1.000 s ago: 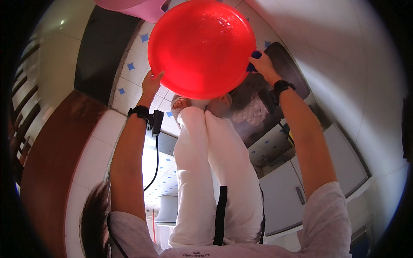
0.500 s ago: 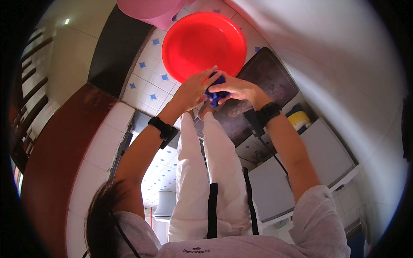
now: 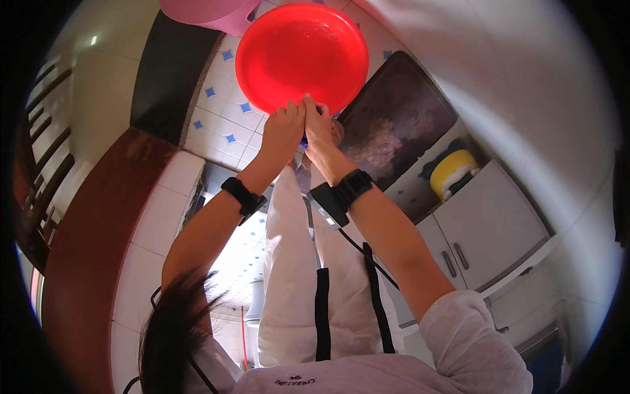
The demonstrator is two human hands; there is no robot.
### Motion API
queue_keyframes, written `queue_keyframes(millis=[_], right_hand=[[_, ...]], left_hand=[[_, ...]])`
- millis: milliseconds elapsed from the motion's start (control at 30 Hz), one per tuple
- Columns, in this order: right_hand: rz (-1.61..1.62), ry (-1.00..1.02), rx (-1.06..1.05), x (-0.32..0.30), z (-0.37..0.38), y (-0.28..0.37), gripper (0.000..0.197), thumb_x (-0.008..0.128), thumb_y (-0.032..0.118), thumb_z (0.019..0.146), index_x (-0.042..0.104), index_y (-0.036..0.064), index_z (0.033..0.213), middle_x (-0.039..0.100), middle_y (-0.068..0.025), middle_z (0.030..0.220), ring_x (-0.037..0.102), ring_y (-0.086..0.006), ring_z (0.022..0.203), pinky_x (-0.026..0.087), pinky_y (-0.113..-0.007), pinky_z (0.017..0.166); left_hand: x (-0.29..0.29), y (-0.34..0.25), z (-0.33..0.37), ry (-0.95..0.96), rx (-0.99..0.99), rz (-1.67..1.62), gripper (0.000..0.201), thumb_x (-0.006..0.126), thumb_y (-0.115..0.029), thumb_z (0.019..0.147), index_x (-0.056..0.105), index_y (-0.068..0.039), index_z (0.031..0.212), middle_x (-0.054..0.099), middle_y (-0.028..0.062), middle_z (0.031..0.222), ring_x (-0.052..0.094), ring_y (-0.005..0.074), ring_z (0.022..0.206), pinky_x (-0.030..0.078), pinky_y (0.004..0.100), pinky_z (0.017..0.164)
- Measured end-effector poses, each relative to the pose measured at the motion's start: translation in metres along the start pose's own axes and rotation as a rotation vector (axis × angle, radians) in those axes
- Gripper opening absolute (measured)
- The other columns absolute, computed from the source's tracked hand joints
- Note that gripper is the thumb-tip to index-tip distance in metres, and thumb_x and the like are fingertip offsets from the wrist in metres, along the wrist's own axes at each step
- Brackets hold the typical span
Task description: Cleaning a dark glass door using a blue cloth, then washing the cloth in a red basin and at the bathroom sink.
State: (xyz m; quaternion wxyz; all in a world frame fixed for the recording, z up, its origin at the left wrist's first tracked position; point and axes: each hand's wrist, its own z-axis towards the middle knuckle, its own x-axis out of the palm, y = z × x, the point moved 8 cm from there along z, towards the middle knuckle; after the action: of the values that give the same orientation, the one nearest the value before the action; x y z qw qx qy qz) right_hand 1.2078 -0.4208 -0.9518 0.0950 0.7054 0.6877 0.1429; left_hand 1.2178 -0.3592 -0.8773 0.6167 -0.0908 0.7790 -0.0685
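Observation:
My left hand [image 3: 282, 130] and my right hand [image 3: 319, 134] are pressed together, fingers closed, at the near rim of a round red basin [image 3: 259, 49]. Between them they grip a crumpled dark blue cloth [image 3: 304, 140]. Only small bits of it show between the hands; the rest is covered by my fingers and palms. Light glints off the inside of the basin, which stands on the tiled floor.
A pink tub [image 3: 207, 14] stands beyond the basin on the left. To the right lies a dark, stained mat [image 3: 400, 118], with a yellow and dark green object [image 3: 453, 172] by a white cabinet [image 3: 489, 226]. A reddish-brown ledge [image 3: 92, 236] runs along the left.
My right hand has come left and closed up against my left hand. The blue cloth, largely exposed before, is now mostly covered. The view has shifted slightly.

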Motion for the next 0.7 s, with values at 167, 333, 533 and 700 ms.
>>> queue_keyframes(millis=[167,333,533,700], right_hand=[[-0.399,-0.114,-0.443,0.008,-0.008,0.047,0.033,0.050,0.032,0.081,0.050,-0.0001,0.076,0.053,-0.0100,0.065,0.051,-0.0173,0.061,0.040,-0.029,0.057],[-0.600,-0.030,-0.823,0.039,-0.033,0.098,0.027,0.047,0.024,0.080,0.052,-0.0012,0.072,0.053,-0.0178,0.064,0.052,-0.0301,0.060,0.041,-0.035,0.054],[-0.740,0.286,-1.054,0.065,-0.045,0.112,0.025,0.048,0.018,0.080,0.049,-0.0012,0.065,0.048,-0.0163,0.054,0.049,-0.0287,0.048,0.038,-0.033,0.046],[-0.838,0.527,-1.165,0.074,-0.053,0.111,0.023,0.047,0.016,0.080,0.049,0.0001,0.064,0.046,-0.0133,0.053,0.048,-0.0254,0.047,0.037,-0.031,0.043]], left_hand=[[0.005,0.030,0.015,0.308,-0.224,-0.213,0.013,0.056,-0.015,0.063,0.056,-0.007,0.074,0.057,0.0112,0.061,0.057,0.0251,0.056,0.044,0.0341,0.047],[0.004,0.048,0.023,0.419,-0.290,-0.389,0.021,0.059,-0.023,0.065,0.060,-0.003,0.072,0.058,0.0155,0.061,0.057,0.0321,0.058,0.045,0.0370,0.051],[0.031,0.052,0.016,0.394,-0.293,-1.030,0.019,0.062,-0.011,0.061,0.060,0.001,0.076,0.057,0.0152,0.059,0.056,0.0253,0.051,0.043,0.0325,0.050],[0.035,0.041,0.006,0.261,-0.350,-1.403,0.006,0.058,-0.003,0.066,0.057,0.000,0.072,0.057,0.0037,0.061,0.048,0.0122,0.046,0.038,0.0277,0.043]])
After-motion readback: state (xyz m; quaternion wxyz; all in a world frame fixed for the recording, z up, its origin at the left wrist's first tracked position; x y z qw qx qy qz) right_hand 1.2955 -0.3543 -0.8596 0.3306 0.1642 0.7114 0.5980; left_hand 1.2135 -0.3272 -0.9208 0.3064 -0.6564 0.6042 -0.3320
